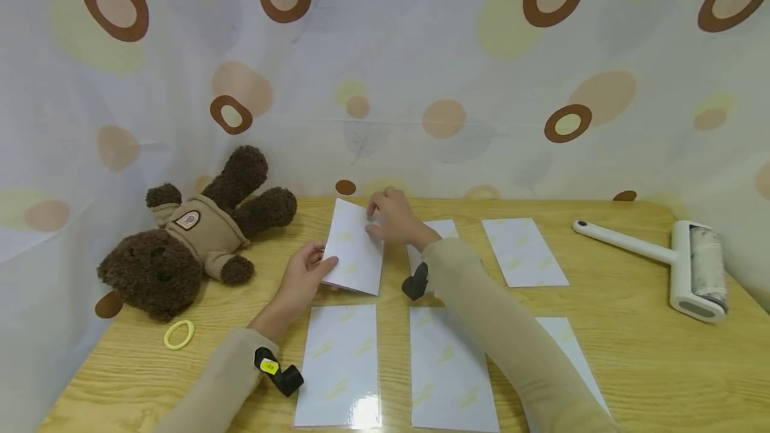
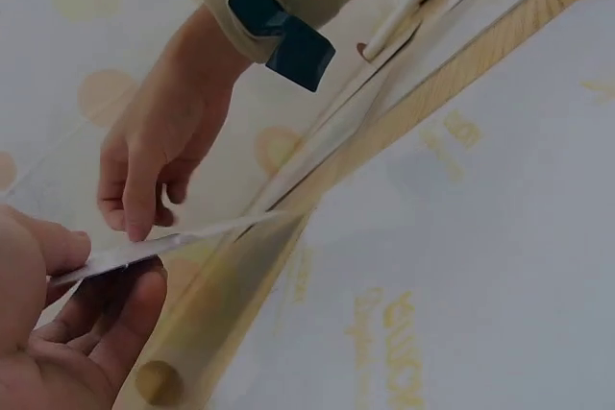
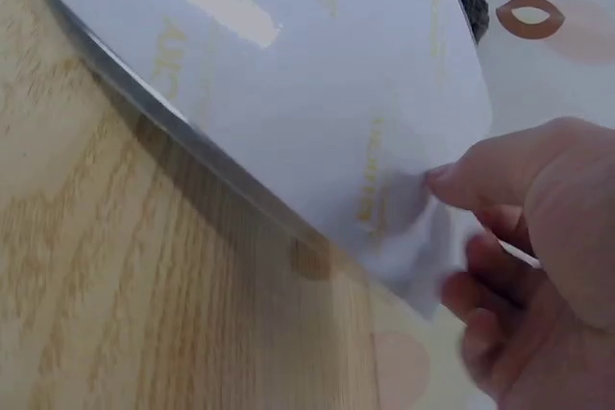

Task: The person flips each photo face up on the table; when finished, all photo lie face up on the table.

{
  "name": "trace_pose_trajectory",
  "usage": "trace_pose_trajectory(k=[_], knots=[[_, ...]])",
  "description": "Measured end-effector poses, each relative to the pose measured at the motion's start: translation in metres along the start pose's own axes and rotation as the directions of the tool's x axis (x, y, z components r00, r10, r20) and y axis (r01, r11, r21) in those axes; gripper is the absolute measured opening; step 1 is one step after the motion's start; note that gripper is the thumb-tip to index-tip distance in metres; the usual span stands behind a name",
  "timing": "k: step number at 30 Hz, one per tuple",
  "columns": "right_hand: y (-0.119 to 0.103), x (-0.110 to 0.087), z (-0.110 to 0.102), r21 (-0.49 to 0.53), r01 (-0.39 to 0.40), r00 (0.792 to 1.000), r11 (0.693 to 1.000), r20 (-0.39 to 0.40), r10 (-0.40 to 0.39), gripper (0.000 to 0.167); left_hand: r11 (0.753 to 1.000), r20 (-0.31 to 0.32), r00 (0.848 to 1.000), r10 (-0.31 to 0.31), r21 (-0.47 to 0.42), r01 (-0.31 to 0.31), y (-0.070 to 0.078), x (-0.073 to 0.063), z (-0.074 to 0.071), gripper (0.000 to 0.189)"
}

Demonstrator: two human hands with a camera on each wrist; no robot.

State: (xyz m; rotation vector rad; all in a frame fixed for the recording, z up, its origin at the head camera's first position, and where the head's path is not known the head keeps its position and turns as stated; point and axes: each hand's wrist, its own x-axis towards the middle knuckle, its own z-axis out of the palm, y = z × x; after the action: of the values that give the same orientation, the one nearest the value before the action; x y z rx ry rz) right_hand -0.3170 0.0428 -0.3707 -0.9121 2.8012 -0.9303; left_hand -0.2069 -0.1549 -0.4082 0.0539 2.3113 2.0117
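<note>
With your left hand (image 1: 301, 276) pinching the left edge of the white card (image 1: 353, 249) near the frame's centre, steady it and work gently at its upper-right corner; I cannot tell whether your right hand (image 1: 394, 216) grips there. Wood-grained table (image 1: 637, 366) beneath, spotted cloth (image 1: 385, 146) across the frame's top.

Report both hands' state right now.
Left hand: closed, pinching the white card.
Right hand: at the card's far right corner; can't tell if it grips.
</note>
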Motion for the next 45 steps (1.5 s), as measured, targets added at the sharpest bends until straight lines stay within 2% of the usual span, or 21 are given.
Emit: trace_pose_trajectory(k=[2, 3, 4, 7, 10, 12, 15, 17, 19, 23, 24, 26, 28, 30, 32, 34, 37, 39, 42, 43, 45], knots=[[-0.005, 0.0, 0.001, 0.062, -0.001, 0.998, 0.998, 0.063, -0.003, 0.012, 1.0, 0.004, 1.0, 0.004, -0.019, -0.004, 0.005, -0.002, -0.002, 0.036], [-0.008, 0.0, 0.002, 0.109, -0.021, 0.995, 0.994, 0.104, 0.01, 0.015, 1.0, 0.008, 1.0, 0.007, -0.026, -0.006, 0.007, -0.003, -0.003, 0.037], [-0.01, 0.0, 0.002, 0.176, -0.076, 0.987, 0.981, 0.154, 0.049, 0.018, 0.999, 0.014, 1.0, 0.01, -0.041, -0.01, 0.009, -0.004, -0.003, 0.038], [-0.016, -0.002, 0.003, 0.308, -0.23, 0.953, 0.923, 0.265, 0.148, 0.037, 0.997, 0.061, 0.998, 0.022, -0.072, -0.018, 0.015, -0.005, -0.003, 0.043], [-0.022, -0.004, 0.003, 0.394, -0.323, 0.925, 0.86, 0.323, 0.199, 0.052, 0.995, 0.122, 0.991, 0.046, -0.097, -0.034, 0.017, -0.006, -0.002, 0.049], [-0.026, -0.007, 0.003, 0.432, -0.367, 0.907, 0.824, 0.362, 0.214, 0.059, 0.993, 0.164, 0.984, 0.067, -0.105, -0.05, 0.017, -0.006, -0.001, 0.053], [-0.029, -0.01, 0.003, 0.465, -0.405, 0.885, 0.787, 0.414, 0.21, 0.066, 0.987, 0.215, 0.967, 0.134, -0.117, -0.11, 0.015, -0.006, -0.002, 0.056], [-0.03, -0.011, 0.003, 0.477, -0.416, 0.879, 0.775, 0.43, 0.207, 0.068, 0.984, 0.241, 0.956, 0.168, -0.094, -0.149, 0.015, -0.007, -0.002, 0.058], [-0.03, -0.01, 0.003, 0.505, -0.416, 0.88, 0.756, 0.432, 0.195, 0.063, 0.981, 0.27, 0.943, 0.194, -0.066, -0.183, 0.015, -0.005, -0.003, 0.059], [-0.034, -0.007, 0.001, 0.536, -0.386, 0.901, 0.751, 0.395, 0.181, 0.045, 0.981, 0.317, 0.932, 0.175, 0.021, -0.191, 0.015, -0.005, -0.006, 0.058], [-0.035, -0.007, 0.001, 0.53, -0.376, 0.906, 0.76, 0.38, 0.184, 0.041, 0.981, 0.329, 0.93, 0.163, 0.051, -0.19, 0.015, -0.004, -0.007, 0.058], [-0.034, -0.006, 0.002, 0.479, -0.356, 0.918, 0.803, 0.341, 0.203, 0.033, 0.97, 0.344, 0.929, 0.137, 0.141, -0.196, 0.013, -0.003, -0.008, 0.055], [-0.032, -0.007, 0.003, 0.416, -0.352, 0.923, 0.838, 0.304, 0.237, 0.022, 0.935, 0.367, 0.922, 0.121, 0.271, -0.23, 0.01, -0.002, -0.009, 0.051], [-0.029, -0.009, 0.005, 0.331, -0.336, 0.93, 0.882, 0.263, 0.256, 0.02, 0.875, 0.387, 0.916, 0.108, 0.401, -0.272, 0.007, -0.003, -0.011, 0.048], [-0.026, -0.011, 0.006, 0.243, -0.315, 0.94, 0.918, 0.218, 0.265, 0.031, 0.804, 0.402, 0.909, 0.105, 0.503, -0.316, 0.005, -0.003, -0.012, 0.048], [-0.024, -0.012, 0.006, 0.156, -0.299, 0.945, 0.941, 0.188, 0.269, 0.044, 0.749, 0.405, 0.909, 0.098, 0.571, -0.335, 0.003, -0.004, -0.013, 0.049], [-0.02, -0.013, 0.007, 0.049, -0.292, 0.947, 0.955, 0.159, 0.281, 0.049, 0.682, 0.38, 0.92, 0.098, 0.648, -0.341, 0.002, -0.006, -0.013, 0.049], [-0.018, -0.013, 0.007, -0.004, -0.299, 0.943, 0.954, 0.153, 0.296, 0.049, 0.632, 0.351, 0.931, 0.102, 0.7, -0.333, 0.002, -0.007, -0.013, 0.048], [-0.013, -0.01, 0.009, -0.068, -0.315, 0.936, 0.947, 0.143, 0.322, 0.049, 0.57, 0.308, 0.947, 0.094, 0.762, -0.305, 0.001, -0.007, -0.014, 0.048], [-0.012, -0.01, 0.01, -0.079, -0.325, 0.932, 0.942, 0.141, 0.334, 0.05, 0.56, 0.296, 0.951, 0.093, 0.774, -0.296, 0.002, -0.007, -0.013, 0.048], [-0.01, -0.009, 0.012, -0.089, -0.35, 0.922, 0.932, 0.143, 0.36, 0.052, 0.556, 0.272, 0.958, 0.085, 0.785, -0.272, 0.002, -0.007, -0.013, 0.049]])
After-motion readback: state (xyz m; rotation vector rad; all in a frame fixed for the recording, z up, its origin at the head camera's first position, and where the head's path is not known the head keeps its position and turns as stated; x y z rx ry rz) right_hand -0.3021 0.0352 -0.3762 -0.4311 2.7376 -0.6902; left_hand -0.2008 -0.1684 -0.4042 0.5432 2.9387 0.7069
